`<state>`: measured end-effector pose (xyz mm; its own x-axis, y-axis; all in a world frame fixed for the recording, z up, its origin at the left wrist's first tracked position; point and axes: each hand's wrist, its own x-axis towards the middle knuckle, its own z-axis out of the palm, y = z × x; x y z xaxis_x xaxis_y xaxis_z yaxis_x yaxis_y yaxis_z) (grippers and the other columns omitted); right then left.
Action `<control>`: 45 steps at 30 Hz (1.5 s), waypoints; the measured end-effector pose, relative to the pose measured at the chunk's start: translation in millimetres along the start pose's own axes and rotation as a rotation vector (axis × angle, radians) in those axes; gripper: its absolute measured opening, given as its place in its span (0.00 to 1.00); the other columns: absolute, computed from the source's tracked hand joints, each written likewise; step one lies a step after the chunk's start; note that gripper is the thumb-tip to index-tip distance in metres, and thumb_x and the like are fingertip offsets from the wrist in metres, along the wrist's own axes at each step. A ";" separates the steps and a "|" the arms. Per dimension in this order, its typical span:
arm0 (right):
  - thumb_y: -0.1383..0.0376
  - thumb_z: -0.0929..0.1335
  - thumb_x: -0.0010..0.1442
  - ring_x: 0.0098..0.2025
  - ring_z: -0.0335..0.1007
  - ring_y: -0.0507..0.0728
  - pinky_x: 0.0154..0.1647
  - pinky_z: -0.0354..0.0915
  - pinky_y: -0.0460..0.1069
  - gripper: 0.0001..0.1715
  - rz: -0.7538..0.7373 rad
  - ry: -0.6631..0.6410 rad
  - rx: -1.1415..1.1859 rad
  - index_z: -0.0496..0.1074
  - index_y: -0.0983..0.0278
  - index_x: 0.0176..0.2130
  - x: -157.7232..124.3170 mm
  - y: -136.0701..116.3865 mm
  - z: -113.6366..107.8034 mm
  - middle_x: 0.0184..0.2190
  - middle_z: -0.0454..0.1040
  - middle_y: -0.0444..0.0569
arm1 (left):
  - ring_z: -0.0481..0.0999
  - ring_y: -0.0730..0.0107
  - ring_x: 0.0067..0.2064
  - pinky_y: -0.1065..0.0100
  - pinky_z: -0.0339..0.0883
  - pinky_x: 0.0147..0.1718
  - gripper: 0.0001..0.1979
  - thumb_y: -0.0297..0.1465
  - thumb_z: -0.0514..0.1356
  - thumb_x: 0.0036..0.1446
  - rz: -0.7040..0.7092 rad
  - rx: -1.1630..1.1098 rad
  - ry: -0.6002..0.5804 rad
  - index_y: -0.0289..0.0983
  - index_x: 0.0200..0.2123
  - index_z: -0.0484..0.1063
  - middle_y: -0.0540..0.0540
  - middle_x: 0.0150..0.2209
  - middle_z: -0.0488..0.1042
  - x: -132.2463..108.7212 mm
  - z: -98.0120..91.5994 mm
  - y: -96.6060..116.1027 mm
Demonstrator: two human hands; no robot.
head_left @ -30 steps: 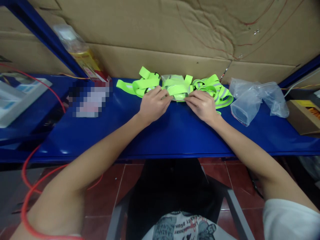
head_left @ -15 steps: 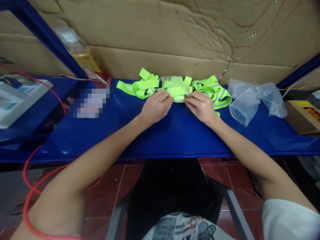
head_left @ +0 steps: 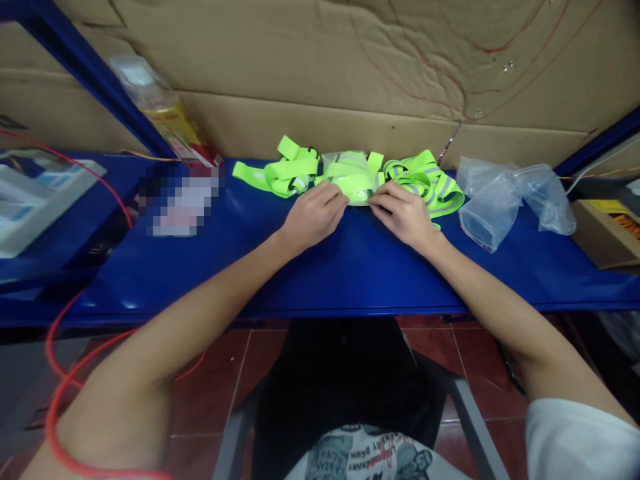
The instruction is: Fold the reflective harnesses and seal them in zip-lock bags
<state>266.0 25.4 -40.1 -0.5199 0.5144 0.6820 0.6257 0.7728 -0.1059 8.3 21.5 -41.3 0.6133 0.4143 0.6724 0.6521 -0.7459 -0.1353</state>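
Left hand (head_left: 313,215) and right hand (head_left: 405,212), fingers curled tight, each pinch the near edge of the bagged reflective strap (head_left: 350,175). It lies on the blue tabletop (head_left: 350,267), between loose straps (head_left: 285,170), empty plastic bags (head_left: 500,200) to the right.

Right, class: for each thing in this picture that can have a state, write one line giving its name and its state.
left hand: fingers pinched on the near edge of the bagged strap.
right hand: fingers pinched on the same edge.
bagged strap: folded inside its clear bag, lying on the blue shelf.
loose reflective straps: unbagged, tangled, on both sides of it.
clear plastic bags: empty, crumpled.
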 end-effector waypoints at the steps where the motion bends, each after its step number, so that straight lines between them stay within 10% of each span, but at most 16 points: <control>1: 0.64 0.66 0.76 0.45 0.79 0.60 0.48 0.76 0.55 0.13 -0.011 0.000 0.002 0.82 0.60 0.44 -0.2 -0.2 0.7 0.44 0.79 0.52 | 0.78 0.55 0.46 0.54 0.76 0.48 0.14 0.31 0.54 0.76 -0.002 -0.007 0.010 0.34 0.45 0.80 0.38 0.42 0.79 0.3 0.8 1.1; 45: 0.63 0.68 0.75 0.44 0.83 0.58 0.46 0.77 0.52 0.12 -0.033 -0.055 0.270 0.83 0.61 0.46 3.1 -10.0 -9.8 0.44 0.85 0.51 | 0.78 0.62 0.41 0.61 0.72 0.38 0.12 0.32 0.55 0.77 0.098 -0.038 0.018 0.36 0.44 0.77 0.42 0.38 0.79 1.9 1.7 6.8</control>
<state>263.8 15.6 -29.8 -0.5730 0.5006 0.6489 0.4342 0.8570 -0.2777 14.6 18.1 -42.2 0.6652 0.3289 0.6704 0.5715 -0.8021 -0.1736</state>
